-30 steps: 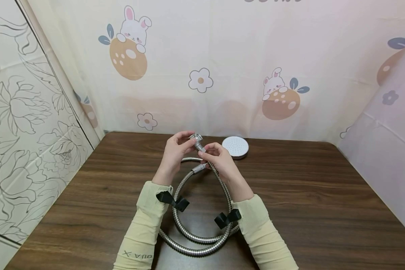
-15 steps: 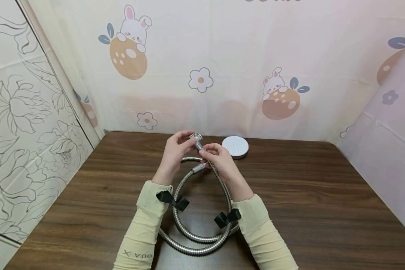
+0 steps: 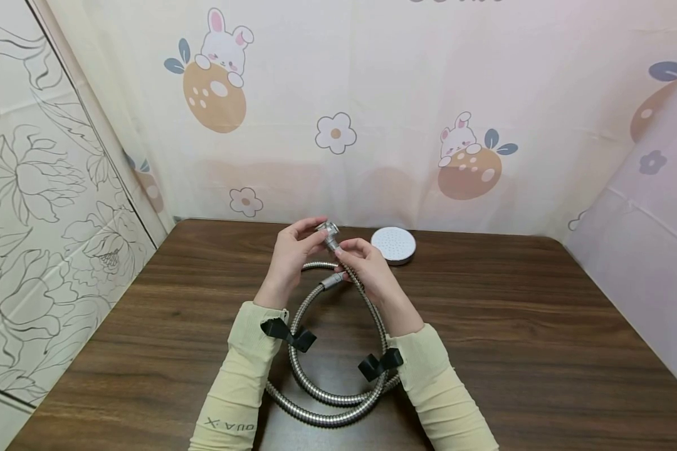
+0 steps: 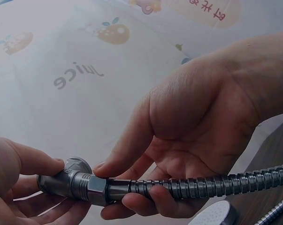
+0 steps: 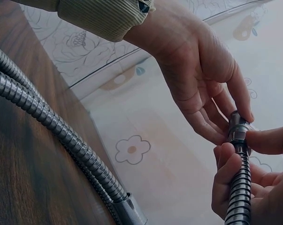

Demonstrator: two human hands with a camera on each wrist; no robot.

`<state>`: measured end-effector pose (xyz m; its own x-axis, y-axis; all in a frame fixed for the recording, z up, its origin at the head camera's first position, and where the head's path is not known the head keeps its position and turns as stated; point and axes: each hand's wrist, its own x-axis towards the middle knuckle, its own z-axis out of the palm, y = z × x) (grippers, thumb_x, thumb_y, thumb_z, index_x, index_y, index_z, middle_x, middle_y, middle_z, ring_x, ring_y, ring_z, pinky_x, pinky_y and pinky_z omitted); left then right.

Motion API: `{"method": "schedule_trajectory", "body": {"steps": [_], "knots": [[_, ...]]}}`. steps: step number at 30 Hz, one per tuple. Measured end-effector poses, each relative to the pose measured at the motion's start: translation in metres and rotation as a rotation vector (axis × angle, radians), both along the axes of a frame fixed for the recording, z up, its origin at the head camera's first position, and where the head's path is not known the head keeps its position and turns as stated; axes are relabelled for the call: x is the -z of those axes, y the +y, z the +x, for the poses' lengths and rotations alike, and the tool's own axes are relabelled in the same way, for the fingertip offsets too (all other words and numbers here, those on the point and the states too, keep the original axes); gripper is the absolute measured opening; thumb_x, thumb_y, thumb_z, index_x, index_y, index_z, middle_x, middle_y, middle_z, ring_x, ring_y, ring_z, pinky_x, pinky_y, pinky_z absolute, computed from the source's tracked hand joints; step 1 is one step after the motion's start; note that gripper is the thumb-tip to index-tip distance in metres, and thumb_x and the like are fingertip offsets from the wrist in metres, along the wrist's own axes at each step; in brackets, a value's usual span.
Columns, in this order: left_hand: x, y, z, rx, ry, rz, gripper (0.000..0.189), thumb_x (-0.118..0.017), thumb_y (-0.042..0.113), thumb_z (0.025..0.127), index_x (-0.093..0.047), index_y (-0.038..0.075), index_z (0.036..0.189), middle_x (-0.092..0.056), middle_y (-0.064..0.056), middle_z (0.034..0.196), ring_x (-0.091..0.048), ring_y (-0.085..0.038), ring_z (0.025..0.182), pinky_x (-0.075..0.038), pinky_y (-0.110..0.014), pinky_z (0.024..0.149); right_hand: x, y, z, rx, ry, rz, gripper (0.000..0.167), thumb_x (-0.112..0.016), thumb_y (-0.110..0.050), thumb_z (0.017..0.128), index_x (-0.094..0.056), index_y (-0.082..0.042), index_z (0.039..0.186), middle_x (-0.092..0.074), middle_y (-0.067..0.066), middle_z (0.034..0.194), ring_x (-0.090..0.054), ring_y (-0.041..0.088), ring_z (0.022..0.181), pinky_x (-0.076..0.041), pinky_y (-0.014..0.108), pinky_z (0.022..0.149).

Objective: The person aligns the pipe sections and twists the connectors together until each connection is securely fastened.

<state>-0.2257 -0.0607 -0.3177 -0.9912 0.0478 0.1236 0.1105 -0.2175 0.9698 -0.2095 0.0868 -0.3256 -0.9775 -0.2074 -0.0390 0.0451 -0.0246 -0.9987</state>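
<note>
My left hand [image 3: 289, 255] pinches a small silvery pipe fitting [image 4: 61, 183] with a threaded neck, above the table's far edge. My right hand [image 3: 370, 270] grips the end of a ribbed metal shower hose [image 4: 202, 187], its thumb at the hex nut [image 4: 96, 190]. That nut sits on the fitting's neck, with some thread showing beside it. From there the hose loops down between the forearms onto the table. Its other end, a smooth metal sleeve [image 5: 130, 211], lies just below the right hand; the tip is hidden in the head view.
A round white shower head [image 3: 393, 244] lies face up beyond the right hand. The dark wooden table [image 3: 541, 338] meets a printed curtain [image 3: 338, 181] at the back. More patterned sheets hang at left and right.
The right thumb has shifted slightly up and to the right at the nut. The left hand, the fitting, the hose loops and the shower head look the same.
</note>
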Motion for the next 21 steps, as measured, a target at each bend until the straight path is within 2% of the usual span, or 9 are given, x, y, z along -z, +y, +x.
{"method": "schedule_trajectory", "body": {"steps": [15, 21], "knots": [[-0.0009, -0.0008, 0.0015, 0.010, 0.009, 0.009, 0.030, -0.057, 0.002, 0.087, -0.057, -0.003, 0.116, -0.055, -0.014, 0.112, -0.059, -0.018, 0.097, -0.051, -0.026, 0.081, 0.0007, -0.0004, -0.0004, -0.014, -0.010, -0.009, 0.027, -0.051, -0.011, 0.092, -0.048, 0.004, 0.114, -0.064, 0.001, 0.082, -0.058, 0.010, 0.064, -0.046, 0.020, 0.057], [-0.0013, -0.0009, 0.0006, 0.005, 0.011, -0.007, 0.029, -0.058, 0.003, 0.087, -0.058, -0.003, 0.116, -0.055, -0.015, 0.111, -0.059, -0.017, 0.095, -0.051, -0.026, 0.080, 0.0002, 0.0005, 0.0010, -0.014, 0.006, 0.029, 0.034, -0.058, -0.006, 0.087, -0.044, 0.002, 0.117, -0.065, 0.012, 0.094, -0.060, 0.013, 0.071, -0.045, 0.022, 0.060]]}}
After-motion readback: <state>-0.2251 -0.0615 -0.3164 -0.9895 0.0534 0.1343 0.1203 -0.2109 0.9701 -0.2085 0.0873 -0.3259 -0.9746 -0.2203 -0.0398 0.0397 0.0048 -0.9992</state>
